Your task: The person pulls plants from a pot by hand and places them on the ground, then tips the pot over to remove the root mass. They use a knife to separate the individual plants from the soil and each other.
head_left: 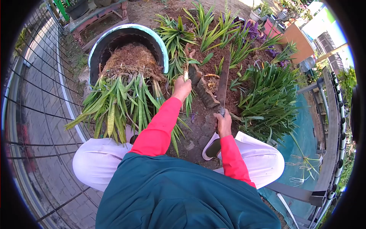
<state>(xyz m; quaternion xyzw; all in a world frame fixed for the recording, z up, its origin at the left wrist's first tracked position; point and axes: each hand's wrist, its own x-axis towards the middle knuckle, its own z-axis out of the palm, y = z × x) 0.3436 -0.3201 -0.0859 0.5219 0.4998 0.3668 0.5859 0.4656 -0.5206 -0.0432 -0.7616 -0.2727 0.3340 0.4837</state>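
My left hand (181,89) is closed around the pale stem of a leafy plant (186,72), whose long leaves show above and below my fist. In my right hand (223,124) is the handle of a machete, its long brown blade (223,82) pointing away from me across the soil. Between the two hands lie rough brick pieces (207,95), close to the blade. To the left, a black pot with a light blue rim (166,57) lies on its side. A root-bound soil clump (131,61) comes out of it, with strappy green leaves (122,99) spilling toward my knees.
A big heap of cut green plants (268,99) lies at the right, beside a teal sheet (305,133). Planted leafy clumps (206,26) stand in the reddish soil ahead. A wire fence (42,95) curves along the left, with a metal frame (326,152) on the right.
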